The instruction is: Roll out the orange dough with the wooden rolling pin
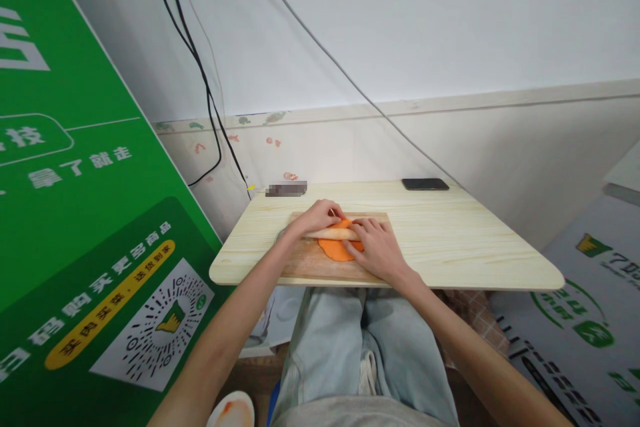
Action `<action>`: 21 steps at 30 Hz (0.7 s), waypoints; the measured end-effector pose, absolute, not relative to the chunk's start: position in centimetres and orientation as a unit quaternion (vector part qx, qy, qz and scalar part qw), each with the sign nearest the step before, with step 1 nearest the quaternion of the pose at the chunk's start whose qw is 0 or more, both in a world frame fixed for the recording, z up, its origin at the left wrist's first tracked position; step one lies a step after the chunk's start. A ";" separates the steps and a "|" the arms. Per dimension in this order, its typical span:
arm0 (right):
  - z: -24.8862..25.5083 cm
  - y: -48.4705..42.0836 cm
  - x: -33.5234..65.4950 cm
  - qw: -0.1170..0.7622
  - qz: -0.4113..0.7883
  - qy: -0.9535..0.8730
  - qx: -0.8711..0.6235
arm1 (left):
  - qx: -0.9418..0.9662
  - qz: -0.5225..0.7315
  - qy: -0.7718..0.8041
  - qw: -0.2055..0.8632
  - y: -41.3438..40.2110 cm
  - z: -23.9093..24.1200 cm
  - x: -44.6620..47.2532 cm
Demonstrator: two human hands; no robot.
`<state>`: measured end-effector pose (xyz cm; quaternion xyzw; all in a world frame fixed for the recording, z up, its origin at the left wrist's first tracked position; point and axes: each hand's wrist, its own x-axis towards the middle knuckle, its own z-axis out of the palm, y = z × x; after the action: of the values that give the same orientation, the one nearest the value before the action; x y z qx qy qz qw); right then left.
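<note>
A flat, rounded sheet of orange dough (336, 252) lies on a wooden cutting board (305, 263). Across it rests a pale wooden rolling pin (337, 234), roughly level from left to right. My left hand (323, 215) is bent over the far side of the pin, its curled fingertips closed at the dough's far edge. My right hand (379, 247) covers the right end of the pin, with the fingers beyond it and the thumb on the near side, by the dough. That end of the pin is hidden beneath the hand.
The board sits at the near edge of a light wood table (465, 240). A black phone (425, 184) and a blurred dark item (286, 189) lie at the back. Cables (207, 87) hang left. A green banner (115, 213) stands left; a stained white plate (233, 410) is below.
</note>
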<state>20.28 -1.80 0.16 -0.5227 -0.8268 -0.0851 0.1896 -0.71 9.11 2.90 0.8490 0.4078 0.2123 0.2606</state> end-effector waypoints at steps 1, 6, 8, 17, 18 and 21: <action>0.1 -1.8 20.3 0.189 -0.085 -0.827 -0.523 | 0.853 0.211 0.409 0.245 8.9 2.9 -0.7; 0.2 -1.8 20.2 0.186 -0.084 -0.826 -0.525 | 0.890 0.181 0.391 0.148 7.9 3.0 -0.4; 0.2 -1.9 20.2 0.183 -0.083 -0.826 -0.527 | 0.896 0.179 0.388 0.123 7.6 2.9 -0.3; 0.5 -2.1 20.0 0.178 -0.083 -0.825 -0.530 | 0.914 0.147 0.367 0.095 6.6 3.3 -0.2; 0.5 -2.1 20.1 0.177 -0.083 -0.825 -0.531 | 0.914 0.144 0.369 0.090 6.3 3.5 -0.1; 0.4 -2.1 20.1 0.172 -0.086 -0.825 -0.532 | 0.911 0.125 0.389 0.051 5.2 3.6 0.2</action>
<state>20.07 -2.06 0.41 -0.5318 -0.8247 -0.0857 0.1723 0.17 5.16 3.64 0.9114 0.3888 0.1249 0.0510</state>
